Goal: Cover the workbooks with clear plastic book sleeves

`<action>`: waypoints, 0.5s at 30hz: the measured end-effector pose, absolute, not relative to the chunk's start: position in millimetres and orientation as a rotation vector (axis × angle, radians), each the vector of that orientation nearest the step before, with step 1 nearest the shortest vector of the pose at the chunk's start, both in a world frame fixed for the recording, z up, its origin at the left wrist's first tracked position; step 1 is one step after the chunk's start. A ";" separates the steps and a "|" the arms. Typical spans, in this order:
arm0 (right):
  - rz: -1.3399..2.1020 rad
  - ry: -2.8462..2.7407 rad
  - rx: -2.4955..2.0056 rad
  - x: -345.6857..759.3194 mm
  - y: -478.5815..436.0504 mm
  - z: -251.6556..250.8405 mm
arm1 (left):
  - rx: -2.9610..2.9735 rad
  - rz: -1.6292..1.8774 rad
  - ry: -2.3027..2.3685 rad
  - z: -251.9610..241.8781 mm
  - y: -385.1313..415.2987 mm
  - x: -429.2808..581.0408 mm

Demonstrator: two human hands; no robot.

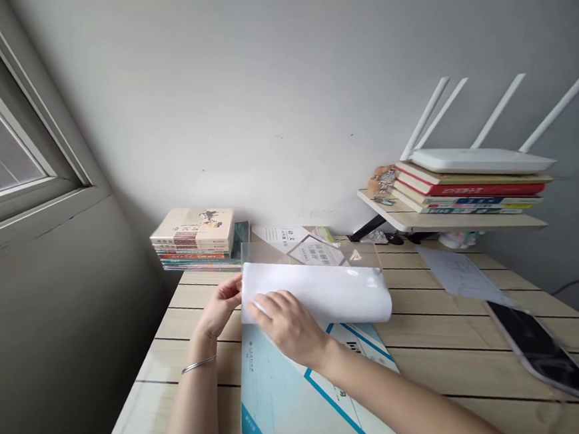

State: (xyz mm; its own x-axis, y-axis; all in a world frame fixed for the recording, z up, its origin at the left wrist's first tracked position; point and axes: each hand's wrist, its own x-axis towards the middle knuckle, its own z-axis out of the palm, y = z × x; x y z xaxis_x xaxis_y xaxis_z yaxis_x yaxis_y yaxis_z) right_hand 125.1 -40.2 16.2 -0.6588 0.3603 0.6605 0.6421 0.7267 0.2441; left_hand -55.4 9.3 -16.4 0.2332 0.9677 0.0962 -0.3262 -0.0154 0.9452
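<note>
A light blue book (pixel 278 392) lies on the wooden table in front of me. Over its upper part is a curled white sheet (pixel 320 288), with a clear plastic film (pixel 362 251) reaching past it at the back. My left hand (pixel 223 306) pinches the left edge of the sheet, its fingertips partly hidden behind it. My right hand (pixel 291 327) is closed, its bent fingers gripping the sheet's lower left part from above. A silver bracelet (pixel 199 364) circles my left wrist.
A stack of books (pixel 195 231) stands at the back left, and another book (pixel 291 237) lies behind the film. At right are a printed paper (pixel 459 274) and a black-screened tablet (pixel 545 350). A shelf (pixel 410 217) overhead carries books and a white router (pixel 480 160).
</note>
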 end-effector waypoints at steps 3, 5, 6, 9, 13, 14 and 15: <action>-0.491 -2.032 -0.969 171.2 -49.1 13.9 | 1.070 1.255 0.758 -16.9 11.6 -53.3; -0.465 -1.750 -1.151 209.8 -48.4 7.5 | 1.058 1.273 0.771 -16.3 11.7 -51.7; -0.440 -1.610 -1.241 229.3 -45.6 3.1 | 1.054 1.280 0.782 -15.7 11.3 -50.9; -0.142 -1.267 -1.440 278.3 -31.0 -11.0 | 1.058 1.284 0.813 -13.8 9.4 -48.8; 0.611 -0.927 -1.454 303.9 -15.3 -21.0 | 1.084 1.267 0.843 -13.2 9.1 -46.6; 0.742 -0.880 -1.402 304.2 -13.9 -21.6 | 1.092 1.267 0.847 -13.1 9.4 -46.2; 0.828 -0.844 -1.348 303.2 -13.3 -21.8 | 1.099 1.272 0.849 -12.9 9.7 -45.8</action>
